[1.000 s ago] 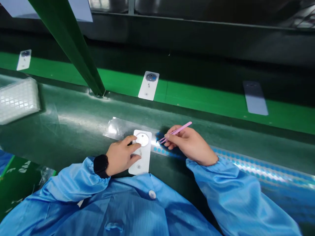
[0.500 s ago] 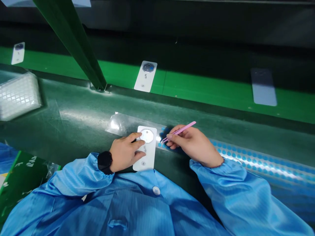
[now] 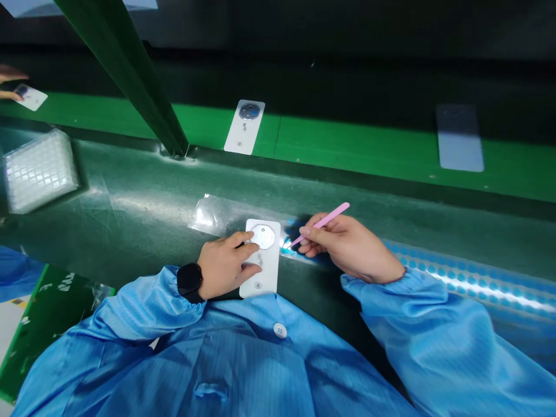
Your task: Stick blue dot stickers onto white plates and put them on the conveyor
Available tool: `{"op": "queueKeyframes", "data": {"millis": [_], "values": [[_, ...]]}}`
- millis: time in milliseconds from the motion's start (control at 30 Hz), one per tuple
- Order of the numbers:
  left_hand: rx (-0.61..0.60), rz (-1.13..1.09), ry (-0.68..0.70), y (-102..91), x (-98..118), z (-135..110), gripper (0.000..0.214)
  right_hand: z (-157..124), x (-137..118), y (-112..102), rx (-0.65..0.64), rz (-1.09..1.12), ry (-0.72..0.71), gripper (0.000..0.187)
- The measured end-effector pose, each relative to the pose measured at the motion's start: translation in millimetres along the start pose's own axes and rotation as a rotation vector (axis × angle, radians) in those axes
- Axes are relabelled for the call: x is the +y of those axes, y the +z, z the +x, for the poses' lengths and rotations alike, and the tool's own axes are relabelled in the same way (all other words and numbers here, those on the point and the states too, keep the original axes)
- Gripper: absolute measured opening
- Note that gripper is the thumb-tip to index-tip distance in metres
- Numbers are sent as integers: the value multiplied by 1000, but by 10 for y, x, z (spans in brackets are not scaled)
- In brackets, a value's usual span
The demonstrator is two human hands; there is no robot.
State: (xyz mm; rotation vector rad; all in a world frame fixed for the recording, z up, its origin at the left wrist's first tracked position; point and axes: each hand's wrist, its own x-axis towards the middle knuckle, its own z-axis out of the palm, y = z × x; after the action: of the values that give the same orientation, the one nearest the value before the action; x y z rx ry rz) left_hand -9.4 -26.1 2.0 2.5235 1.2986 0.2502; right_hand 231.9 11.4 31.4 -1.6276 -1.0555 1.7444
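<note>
A white phone back cover [image 3: 269,269] with a round silvery camera area lies on the green bench before me. My left hand [image 3: 226,263] rests on its left side, fingers apart, fingertips touching the camera area and the thumb lower down. In my right hand [image 3: 343,243] is a pair of pink tweezers [image 3: 332,215], pinched between thumb and fingers. The tips point down at a clear strip of blue round stickers [image 3: 460,275], just right of the cover. Whether a sticker sits in the tips is too small to tell.
Beyond the bench runs a green belt [image 3: 347,150] with a white phone cover [image 3: 244,127] and a greyish cover [image 3: 460,139]. Another person's hand [image 3: 11,81] holds a cover at far left. A green post [image 3: 139,87] and a clear tray [image 3: 41,171] stand left.
My tweezers have shifted slightly, still at the sticker strip. Another person's hand has come in at far left and tilted the cover there. My left hand stays on the phone cover.
</note>
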Motion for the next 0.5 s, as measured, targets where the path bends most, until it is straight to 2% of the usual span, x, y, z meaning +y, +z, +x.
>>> {"op": "queueKeyframes", "data": {"millis": [167, 333, 500], "values": [[-4, -14, 10, 6, 2, -7, 34, -51, -77, 6, 14, 106, -7, 51], [-6, -30, 40, -10, 0, -9, 33, 7, -156, 148, 33, 70, -56, 53], [-22, -34, 69, -34, 5, -12, 31, 118, -110, 222, 61, 41, -5, 50]]}}
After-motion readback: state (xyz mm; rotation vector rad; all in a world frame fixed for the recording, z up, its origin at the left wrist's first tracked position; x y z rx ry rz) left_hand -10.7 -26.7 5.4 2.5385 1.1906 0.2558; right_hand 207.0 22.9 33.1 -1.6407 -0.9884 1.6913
